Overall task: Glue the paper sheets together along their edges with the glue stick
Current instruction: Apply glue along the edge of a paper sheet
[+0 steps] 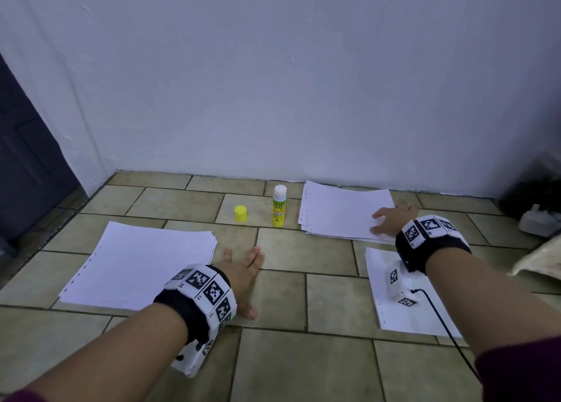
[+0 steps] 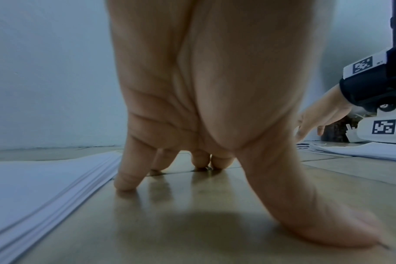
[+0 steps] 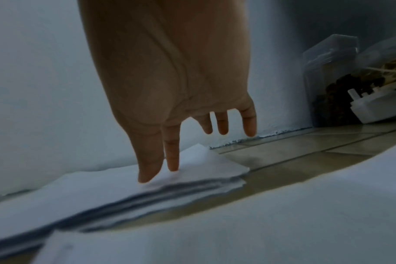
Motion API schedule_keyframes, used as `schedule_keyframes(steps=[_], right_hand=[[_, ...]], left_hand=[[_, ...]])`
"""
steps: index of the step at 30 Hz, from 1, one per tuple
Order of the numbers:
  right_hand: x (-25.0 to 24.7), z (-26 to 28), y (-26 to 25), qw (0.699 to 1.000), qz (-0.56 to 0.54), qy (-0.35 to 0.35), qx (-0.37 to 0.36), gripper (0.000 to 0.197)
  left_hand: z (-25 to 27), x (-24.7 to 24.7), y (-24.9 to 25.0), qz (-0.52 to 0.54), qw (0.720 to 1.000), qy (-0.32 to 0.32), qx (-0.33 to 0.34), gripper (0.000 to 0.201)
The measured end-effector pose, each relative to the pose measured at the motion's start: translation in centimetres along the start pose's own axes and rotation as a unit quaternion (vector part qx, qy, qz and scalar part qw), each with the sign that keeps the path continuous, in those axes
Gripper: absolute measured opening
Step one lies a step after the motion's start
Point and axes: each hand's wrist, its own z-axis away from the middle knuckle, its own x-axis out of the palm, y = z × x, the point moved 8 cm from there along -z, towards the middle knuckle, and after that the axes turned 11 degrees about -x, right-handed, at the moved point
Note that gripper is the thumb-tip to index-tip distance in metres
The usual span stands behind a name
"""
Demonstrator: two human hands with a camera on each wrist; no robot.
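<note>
Paper stack (image 1: 343, 210) under right grip (image 1: 391, 219) (thumb and forefinger touching it, spread) | left grip (image 1: 243, 275) spread flat on floor (image 1: 303, 249) | glue stick (image 1: 279, 205) uncapped, left of right grip

Head view downward; wrist views low, close, floor (image 1: 288, 259) shared.

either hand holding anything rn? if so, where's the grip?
Nothing is held. The left hand rests spread on the tiled floor; the right hand has straight fingers touching the far paper stack near its right edge.
</note>
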Motion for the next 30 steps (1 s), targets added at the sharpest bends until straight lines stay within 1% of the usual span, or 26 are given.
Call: schedule_keyframes(steps=[3, 5, 8, 10, 14, 17, 21, 23, 25, 26, 27, 28, 29, 30], right_hand=[[-0.8, 2.3, -0.9, 1.0, 0.002, -0.026, -0.015, 0.083], [-0.8, 5.0, -2.3, 0.998, -0.01, -0.049, -0.047, 0.097], [1.2, 9.9, -4.6, 0.988, 0.004, -0.112, -0.108, 0.123], [3.3, 12.6, -5.5, 0.98, 0.009, -0.153, -0.13, 0.133], [6.4, 15.4, -6.5, 0.971, 0.016, -0.194, -0.137, 0.141], [7.0, 15.6, -6.9, 0.972, 0.013, -0.196, -0.127, 0.144], [6.9, 15.9, -7.2, 0.973, 0.01, -0.198, -0.122, 0.143], [6.9, 15.9, -7.2, 0.973, 0.011, -0.197, -0.123, 0.143], [7.0, 16.0, -7.1, 0.973, 0.007, -0.194, -0.126, 0.143], [7.0, 16.0, -7.1, 0.973, 0.002, -0.193, -0.127, 0.143], [7.1, 16.0, -7.0, 0.973, 0.0, -0.191, -0.128, 0.144], [7.2, 16.0, -7.0, 0.974, -0.002, -0.188, -0.13, 0.144], [7.2, 15.9, -7.0, 0.974, -0.003, -0.185, -0.131, 0.144], [7.2, 15.9, -7.0, 0.975, -0.004, -0.181, -0.132, 0.144]], left_hand=[[0.5, -0.3, -0.1, 0.004, 1.0, 0.008, 0.007, 0.118], [0.6, -0.4, -0.1, 0.008, 1.0, 0.009, 0.011, 0.12], [1.4, -0.9, 0.1, 0.004, 1.0, 0.013, 0.013, 0.116], [2.0, -1.4, 0.2, -0.002, 1.0, 0.015, 0.009, 0.115], [2.5, -1.7, 0.3, 0.006, 1.0, 0.019, 0.008, 0.113], [2.7, -1.7, 0.2, 0.01, 1.0, 0.025, 0.01, 0.114], [2.5, -1.7, -0.1, 0.042, 0.999, 0.032, 0.01, 0.118], [3.3, -2.1, -1.1, 0.084, 0.996, 0.033, -0.016, 0.116], [4.6, -3.1, -3.1, 0.096, 0.992, 0.041, -0.074, 0.117], [5.4, -3.8, -4.4, 0.081, 0.99, 0.04, -0.109, 0.117], [5.7, -4.2, -5.7, 0.059, 0.988, 0.035, -0.136, 0.113], [5.9, -4.1, -7.0, 0.024, 0.988, 0.019, -0.153, 0.101], [5.8, -4.0, -7.9, 0.011, 0.989, 0.007, -0.15, 0.075], [6.1, -4.2, -8.3, 0.005, 0.991, 0.008, -0.133, 0.049]])
